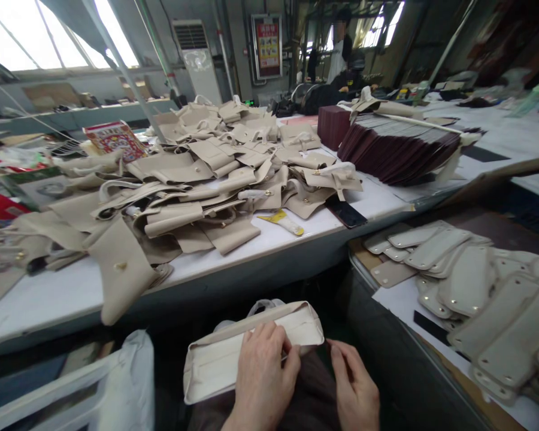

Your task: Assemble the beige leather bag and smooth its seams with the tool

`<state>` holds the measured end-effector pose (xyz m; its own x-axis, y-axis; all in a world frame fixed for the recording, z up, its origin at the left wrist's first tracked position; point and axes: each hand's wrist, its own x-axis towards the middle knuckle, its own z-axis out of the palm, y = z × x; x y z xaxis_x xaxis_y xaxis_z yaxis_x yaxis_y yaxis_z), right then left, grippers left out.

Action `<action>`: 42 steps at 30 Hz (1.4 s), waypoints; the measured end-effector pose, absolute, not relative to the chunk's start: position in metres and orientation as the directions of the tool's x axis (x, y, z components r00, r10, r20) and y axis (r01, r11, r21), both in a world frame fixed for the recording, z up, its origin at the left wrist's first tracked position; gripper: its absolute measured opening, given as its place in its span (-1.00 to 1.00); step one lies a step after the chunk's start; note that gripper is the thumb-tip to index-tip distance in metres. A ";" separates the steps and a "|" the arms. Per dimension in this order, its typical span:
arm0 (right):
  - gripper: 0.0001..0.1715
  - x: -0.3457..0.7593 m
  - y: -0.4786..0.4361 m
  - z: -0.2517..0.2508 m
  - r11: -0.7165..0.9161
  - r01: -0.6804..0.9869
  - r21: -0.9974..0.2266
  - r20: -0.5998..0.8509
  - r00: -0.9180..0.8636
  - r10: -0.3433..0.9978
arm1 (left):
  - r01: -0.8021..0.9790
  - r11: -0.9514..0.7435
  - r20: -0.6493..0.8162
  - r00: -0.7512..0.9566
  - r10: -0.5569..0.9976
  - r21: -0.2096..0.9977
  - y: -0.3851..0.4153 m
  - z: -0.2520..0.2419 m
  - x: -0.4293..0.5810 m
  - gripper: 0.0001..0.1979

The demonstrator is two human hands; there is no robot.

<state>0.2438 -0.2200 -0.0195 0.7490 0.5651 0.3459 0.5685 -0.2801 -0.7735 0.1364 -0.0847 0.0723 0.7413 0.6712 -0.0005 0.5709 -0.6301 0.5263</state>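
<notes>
A cream leather pouch piece (215,359) lies across my lap at the bottom centre, its long opening facing up. My left hand (263,374) rests on top of it, fingers curled and pinching its right part. My right hand (354,389) sits just to the right, fingers bent, touching the dark cloth of my lap near the pouch's corner; nothing shows in it. On the white table (49,293) ahead lies a big heap of beige leather pieces (197,173).
A stack of maroon leather pieces (395,146) stands at the back right. Pale strap-shaped pieces (476,287) cover the right bench. A dark phone (345,212) and a yellow tube (282,221) lie near the table's front edge. A person (341,51) stands far behind.
</notes>
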 end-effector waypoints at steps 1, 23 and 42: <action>-0.74 0.241 -0.225 -0.014 -0.213 0.678 -0.704 0.451 0.658 0.603 | 0.570 -0.634 0.009 0.740 0.673 0.523 -0.085 0.072 0.136 -0.80; -0.56 0.168 -0.186 0.008 -0.024 0.986 -0.167 0.655 0.129 0.745 | 0.582 -0.639 0.209 0.635 0.744 0.503 -0.075 0.061 0.057 -0.84; -0.59 0.123 -0.146 0.005 0.148 0.986 -0.071 0.715 -0.053 0.697 | 0.496 -0.134 -0.043 0.328 0.944 0.858 -0.086 -0.042 0.023 -0.55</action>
<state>0.1230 -0.1456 0.0054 -0.0532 0.6971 0.7150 0.9864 0.1481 -0.0709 0.0225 -0.0864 -0.0420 0.3278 0.9438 -0.0426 0.4964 -0.1337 0.8577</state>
